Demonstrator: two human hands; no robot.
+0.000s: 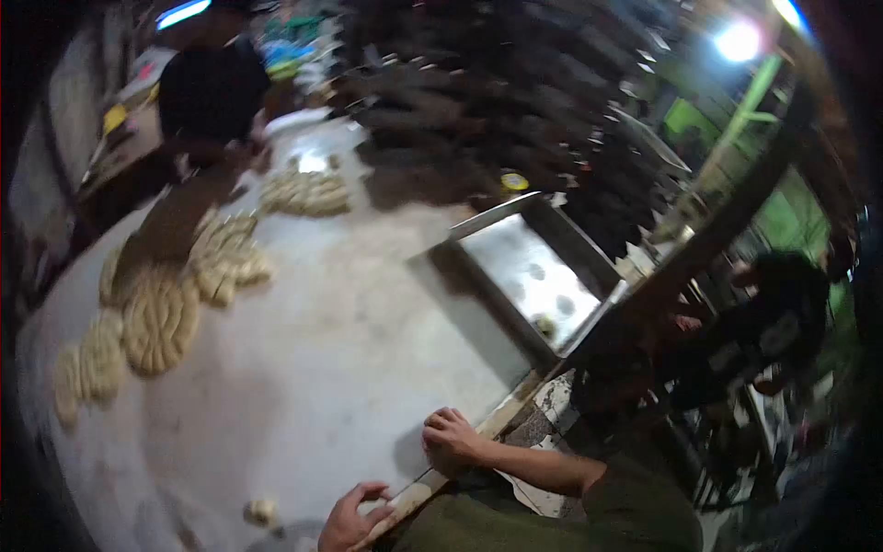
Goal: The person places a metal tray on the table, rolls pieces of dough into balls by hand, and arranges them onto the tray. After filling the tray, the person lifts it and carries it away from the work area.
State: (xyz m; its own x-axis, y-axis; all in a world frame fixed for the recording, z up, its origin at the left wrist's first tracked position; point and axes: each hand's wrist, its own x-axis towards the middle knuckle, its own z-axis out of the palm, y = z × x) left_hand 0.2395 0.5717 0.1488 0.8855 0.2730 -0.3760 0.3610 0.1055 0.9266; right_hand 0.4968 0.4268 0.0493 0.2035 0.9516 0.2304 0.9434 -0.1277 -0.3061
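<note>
My right hand (449,439) rests near the front edge of the pale table (322,368), its fingers curled down over something I cannot make out. My left hand (354,517) is at the same edge, lower in view, with thumb and fingers apart and nothing visible between them. A small lump of dough (261,511) lies on the table to the left of my left hand. Farther off at the left are piles of dough strips (161,322), more dough pieces (227,258) and another heap (305,191).
A metal tray (524,258) with a few small round shapes in it stands at the table's right edge. A person in dark clothes (213,92) is at the far left end, and another person (763,331) is at the right. A wooden beam runs diagonally at right.
</note>
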